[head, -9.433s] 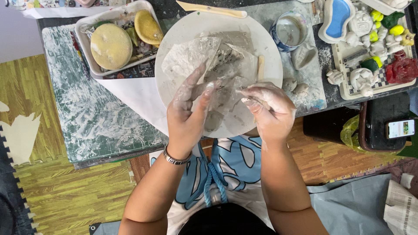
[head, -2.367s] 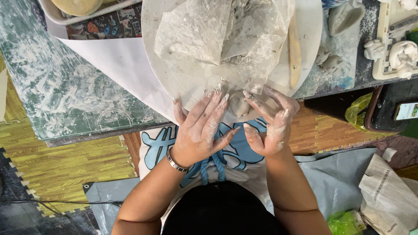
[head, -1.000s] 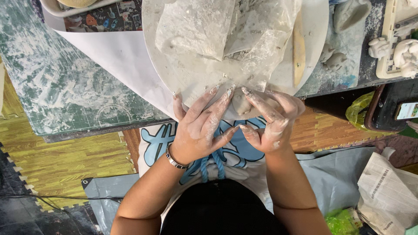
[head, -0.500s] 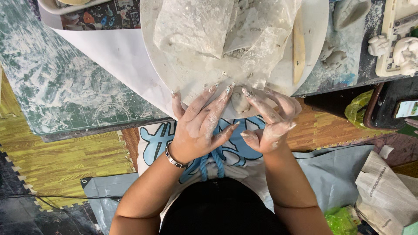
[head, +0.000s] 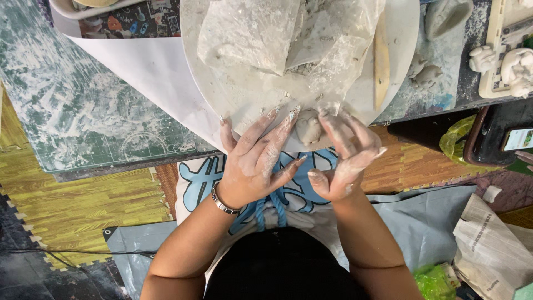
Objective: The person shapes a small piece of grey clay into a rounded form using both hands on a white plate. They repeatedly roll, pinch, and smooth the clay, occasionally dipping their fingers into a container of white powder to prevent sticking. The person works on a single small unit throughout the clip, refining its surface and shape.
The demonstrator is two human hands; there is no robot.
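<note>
Surface: round white clay-smeared board on a green marbled table mat, white paper sheet beneath.
Clay: small grey clay lump at the board's near rim — between both hands.
Left hand: fingers spread open, tips beside the lump, gripping nothing.
Right hand: loosely curled, fingertips touching the lump.
Room: yellow foam floor mat, grey tarp, crumpled newspaper.

Single head view, looking steeply down, close over round board.
</note>
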